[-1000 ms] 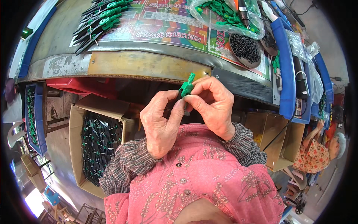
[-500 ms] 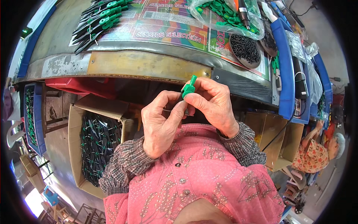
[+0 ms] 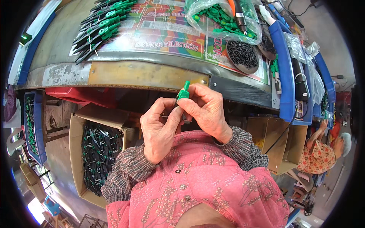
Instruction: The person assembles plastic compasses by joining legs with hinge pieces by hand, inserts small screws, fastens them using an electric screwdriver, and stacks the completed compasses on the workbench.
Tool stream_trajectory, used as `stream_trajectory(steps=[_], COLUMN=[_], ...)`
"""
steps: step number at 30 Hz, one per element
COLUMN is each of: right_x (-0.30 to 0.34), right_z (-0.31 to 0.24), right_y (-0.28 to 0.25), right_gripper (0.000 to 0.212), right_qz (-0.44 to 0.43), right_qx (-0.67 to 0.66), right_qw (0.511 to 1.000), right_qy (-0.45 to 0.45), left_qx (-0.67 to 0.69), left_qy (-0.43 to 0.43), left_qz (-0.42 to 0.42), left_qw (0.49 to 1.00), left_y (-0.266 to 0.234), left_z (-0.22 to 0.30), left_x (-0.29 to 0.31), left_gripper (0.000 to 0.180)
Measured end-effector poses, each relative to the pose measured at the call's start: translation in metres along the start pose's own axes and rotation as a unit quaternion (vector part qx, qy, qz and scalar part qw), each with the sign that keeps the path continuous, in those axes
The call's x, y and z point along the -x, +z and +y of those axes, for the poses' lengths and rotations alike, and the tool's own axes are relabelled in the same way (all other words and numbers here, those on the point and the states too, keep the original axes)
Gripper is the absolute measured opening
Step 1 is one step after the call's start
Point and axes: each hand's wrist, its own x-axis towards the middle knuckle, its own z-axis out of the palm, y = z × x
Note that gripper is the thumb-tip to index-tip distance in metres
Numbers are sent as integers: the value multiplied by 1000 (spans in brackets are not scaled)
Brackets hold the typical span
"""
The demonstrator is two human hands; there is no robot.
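In front of my chest, just short of the bench edge, both hands meet at a green plastic fitting (image 3: 184,93) with a ribbed, screw-like stem pointing up. My right hand (image 3: 207,108) pinches it between thumb and fingers. Close against it, the fingertips of my left hand (image 3: 159,128) are closed on a dark, narrow piece at the fitting's lower side. Fingers mostly cover that piece, so I cannot tell its kind. A short grey end shows below the fingers. On the bench lies a row of black blade-like pieces with green ends (image 3: 99,32).
Beyond my hands is the metal-edged bench (image 3: 144,74). On it are a clear bag of green parts (image 3: 224,22), an orange-and-black tool (image 3: 240,17) and a dish of small black screws (image 3: 243,55). Cardboard boxes (image 3: 78,152) flank me. At far right sits another person (image 3: 317,155).
The whole view has shifted slightly, with bench and hands now further left and lower. The fitting leans a little more to the right, still between my fingers.
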Motion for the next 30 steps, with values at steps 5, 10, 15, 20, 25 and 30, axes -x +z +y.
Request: stream_trajectory(steps=[5,10,15,20,25,30], right_x=[-2,-2,-3,2,0,-6], right_z=[-5,-13,-13,-3,0,-4], right_y=[-6,-8,-10,0,-5,-13], right_gripper=[20,16,15,14,18,28], right_qz=[-33,-44,-77,-8,-27,-57], right_qx=[3,39,37,58,38,21], right_qw=[999,998,996,998,999,998], right_qy=[5,19,11,-18,-4,-9], left_qx=[2,22,-24,3,46,103], left_qy=[-5,-3,10,-1,-38,-72], left_qz=[-8,8,-8,5,-1,-32], left_qw=[1000,1000,1000,1000,998,992], left_y=[-3,1,-3,-1,-4,-9], left_z=[-1,-2,-5,-3,-1,-5], left_x=[0,1,3,2,1,1], left_gripper=[12,7,11,11,11,12])
